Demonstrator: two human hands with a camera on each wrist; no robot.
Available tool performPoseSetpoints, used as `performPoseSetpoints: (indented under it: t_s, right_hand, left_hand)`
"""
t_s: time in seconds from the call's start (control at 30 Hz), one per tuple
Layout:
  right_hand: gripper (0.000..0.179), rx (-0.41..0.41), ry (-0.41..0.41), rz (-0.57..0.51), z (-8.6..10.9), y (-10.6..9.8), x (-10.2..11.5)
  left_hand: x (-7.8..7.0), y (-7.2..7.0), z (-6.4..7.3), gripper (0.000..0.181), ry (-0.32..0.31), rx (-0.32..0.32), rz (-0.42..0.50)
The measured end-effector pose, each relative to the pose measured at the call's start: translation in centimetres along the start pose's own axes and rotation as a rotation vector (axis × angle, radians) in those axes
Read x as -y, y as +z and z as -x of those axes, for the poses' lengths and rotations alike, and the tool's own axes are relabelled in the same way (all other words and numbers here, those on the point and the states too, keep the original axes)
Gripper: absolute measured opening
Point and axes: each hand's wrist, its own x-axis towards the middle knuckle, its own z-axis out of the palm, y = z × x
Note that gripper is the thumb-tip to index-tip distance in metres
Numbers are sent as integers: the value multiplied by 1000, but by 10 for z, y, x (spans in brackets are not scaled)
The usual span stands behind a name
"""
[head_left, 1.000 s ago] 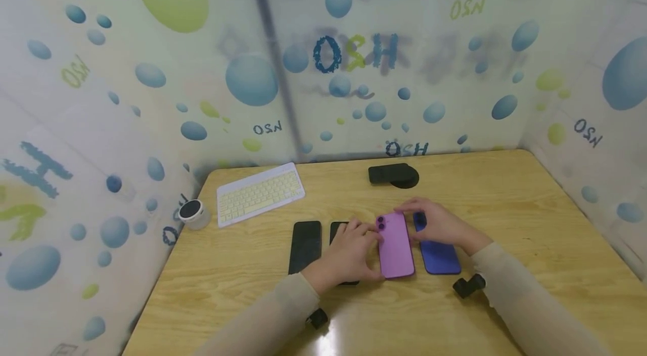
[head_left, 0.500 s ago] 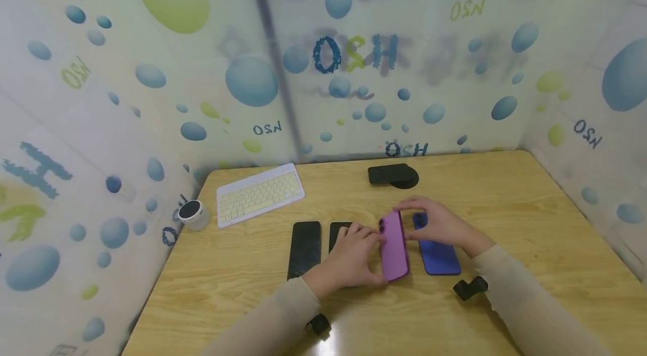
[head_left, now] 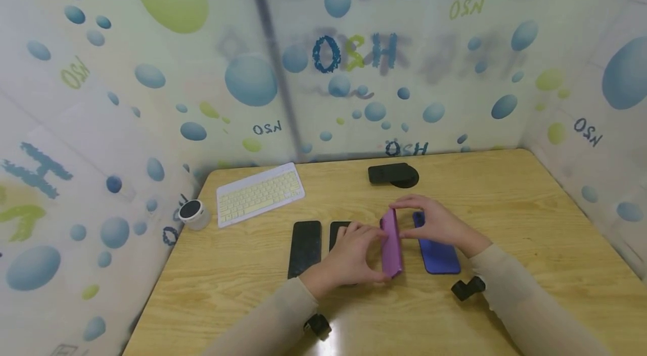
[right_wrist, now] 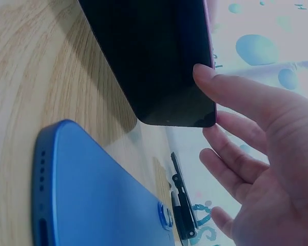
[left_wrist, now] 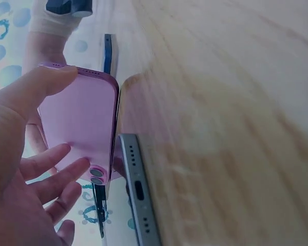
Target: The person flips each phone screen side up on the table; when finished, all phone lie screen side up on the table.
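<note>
A pink smartphone (head_left: 391,246) stands tilted on a long side edge between the two hands. My left hand (head_left: 349,255) has its thumb at the phone's bottom end and fingertips on its pink back, below the camera lenses (left_wrist: 96,175). My right hand (head_left: 437,224) pinches the top corner, thumb on the dark screen (right_wrist: 154,61) and fingers behind it. Under the left hand lies a dark phone (head_left: 340,228), partly hidden; its grey end with a port (left_wrist: 138,189) shows in the left wrist view. A blue phone (head_left: 440,256) lies back up beneath the right hand.
Left of the hands lies another black phone (head_left: 305,246). A white keyboard (head_left: 260,194) and a small white round device with a dark top (head_left: 194,214) are at the back left. A black object on a round base (head_left: 389,174) sits near the table's (head_left: 505,193) far edge.
The pink phone has turned from lying nearly flat, back up, to standing steeply on its side edge, its right side raised leftward. Both hands stay on it; the right has shifted slightly left.
</note>
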Motion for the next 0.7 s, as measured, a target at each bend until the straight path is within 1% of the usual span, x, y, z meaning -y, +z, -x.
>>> performPoseSetpoints:
  t_s: [0.23,0.4,0.53,0.7]
  right_hand:
    - [67,-11,-28,-15,-2,3,2]
    - [67,-19,-40,-21,-4,6,2]
    - [67,-26,-38,-31,-5,7,3]
    - [66,-29,-37,-29,-6,9,4]
  left_hand:
    - [3,-2,1,87,20,-28,65]
    - [5,-5,2,87,31,-47,91]
    - [6,-7,2,86,45,-60,101]
    - [8,-7,2,85,73,-72,108]
